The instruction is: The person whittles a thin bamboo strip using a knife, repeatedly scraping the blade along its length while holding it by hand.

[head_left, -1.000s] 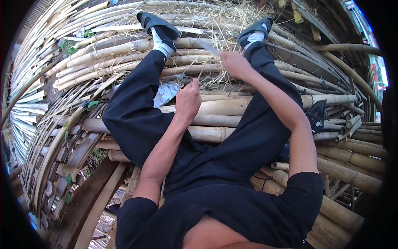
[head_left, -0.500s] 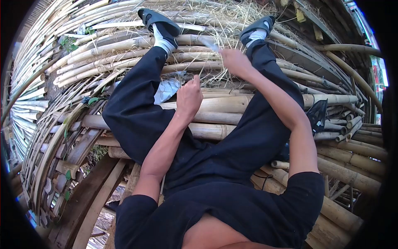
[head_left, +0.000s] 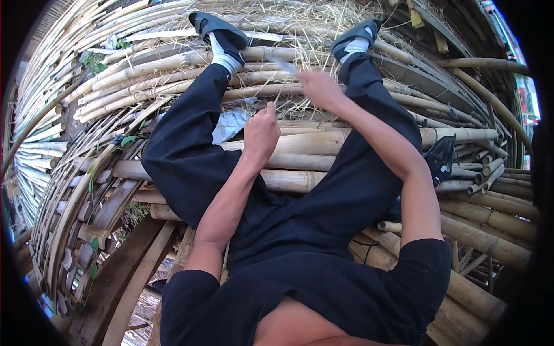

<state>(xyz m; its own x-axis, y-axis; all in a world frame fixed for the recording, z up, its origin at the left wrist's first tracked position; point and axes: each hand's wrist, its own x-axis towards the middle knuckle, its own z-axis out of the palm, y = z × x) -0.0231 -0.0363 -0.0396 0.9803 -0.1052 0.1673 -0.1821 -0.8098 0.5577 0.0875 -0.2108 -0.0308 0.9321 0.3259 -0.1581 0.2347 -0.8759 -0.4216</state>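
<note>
My right hand [head_left: 323,90] is closed around the handle of a knife [head_left: 281,64], whose pale blade is smeared by motion and points up and to the left. Below and to its left, my left hand [head_left: 261,134] is held in a fist between my knees. A thin bamboo strip [head_left: 278,98] sticks up from its fingertips; the rest of it is hidden by the hand. The blade is above the strip, apart from it.
Long bamboo poles [head_left: 306,144] lie crosswise beneath my legs. Loose straw-like shavings [head_left: 311,52] are scattered between my sandalled feet. A crumpled whitish plastic sheet [head_left: 231,124] lies by my left knee, a black plastic bag [head_left: 441,157] beyond my right thigh. Woven bamboo slats [head_left: 75,213] curve at the left.
My right hand and the knife have shifted slightly left and down, with the blade reaching further left. The left hand has barely moved and still grips the strip.
</note>
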